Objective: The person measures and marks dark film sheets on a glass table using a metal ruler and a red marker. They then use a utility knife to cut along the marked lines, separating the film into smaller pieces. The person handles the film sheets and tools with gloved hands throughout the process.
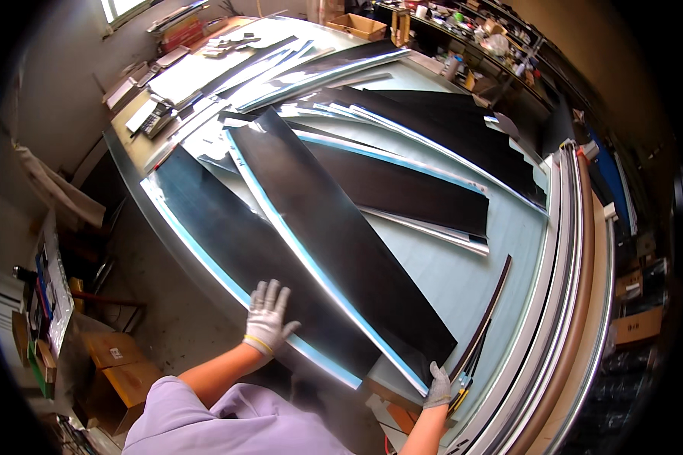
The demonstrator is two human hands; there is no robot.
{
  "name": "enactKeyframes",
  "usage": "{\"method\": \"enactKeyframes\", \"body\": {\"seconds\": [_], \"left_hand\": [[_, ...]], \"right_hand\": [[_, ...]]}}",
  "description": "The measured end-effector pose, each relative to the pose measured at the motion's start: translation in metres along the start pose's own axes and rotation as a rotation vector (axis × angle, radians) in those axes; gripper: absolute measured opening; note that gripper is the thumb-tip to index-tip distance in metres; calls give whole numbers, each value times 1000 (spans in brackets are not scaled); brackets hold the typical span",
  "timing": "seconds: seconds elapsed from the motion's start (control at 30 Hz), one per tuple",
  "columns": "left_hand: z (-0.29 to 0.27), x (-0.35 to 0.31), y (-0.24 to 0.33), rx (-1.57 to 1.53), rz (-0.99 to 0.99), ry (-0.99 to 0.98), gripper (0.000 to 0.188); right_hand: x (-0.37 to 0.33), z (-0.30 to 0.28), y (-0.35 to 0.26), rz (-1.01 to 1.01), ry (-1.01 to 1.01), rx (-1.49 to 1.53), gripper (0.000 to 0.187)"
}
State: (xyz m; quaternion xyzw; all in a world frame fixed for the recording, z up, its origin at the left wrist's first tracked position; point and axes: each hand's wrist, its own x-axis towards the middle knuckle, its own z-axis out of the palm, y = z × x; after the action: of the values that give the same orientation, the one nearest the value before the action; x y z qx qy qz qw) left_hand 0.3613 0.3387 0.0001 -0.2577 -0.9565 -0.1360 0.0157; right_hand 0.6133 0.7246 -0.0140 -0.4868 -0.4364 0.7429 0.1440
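Note:
My left hand, in a pale work glove with a yellow cuff, lies flat with fingers spread on a long black sheet with a blue-and-white edge. A second long black sheet with the same kind of edge overlaps it from the right. At the near corner of that second sheet is my right hand, also gloved; its fingers are closed on the corner and partly hidden. Just right of this hand lie yellow-and-black cutter-like tools and thin dark strips.
More black sheets are fanned across the glass-like tabletop. Long rails and a brown tube run along the right edge. Cluttered shelves stand at the back right, a cardboard box at the far end. Cardboard boxes sit at lower left.

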Motion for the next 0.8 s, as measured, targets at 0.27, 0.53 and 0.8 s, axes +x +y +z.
{"method": "enactKeyframes", "body": {"seconds": [0.27,0.53,0.8], "left_hand": [[30,103,-29,50,-75,3,87],[41,96,-98,-2227,-826,521,48],[-12,-4,-242,-1974,-780,637,93]], "right_hand": [[-2,9,2,-107,19,4,23],[-27,-38,43,-95,-128,-103,36],[-24,-50,51,65,-10,-374,38]]}}
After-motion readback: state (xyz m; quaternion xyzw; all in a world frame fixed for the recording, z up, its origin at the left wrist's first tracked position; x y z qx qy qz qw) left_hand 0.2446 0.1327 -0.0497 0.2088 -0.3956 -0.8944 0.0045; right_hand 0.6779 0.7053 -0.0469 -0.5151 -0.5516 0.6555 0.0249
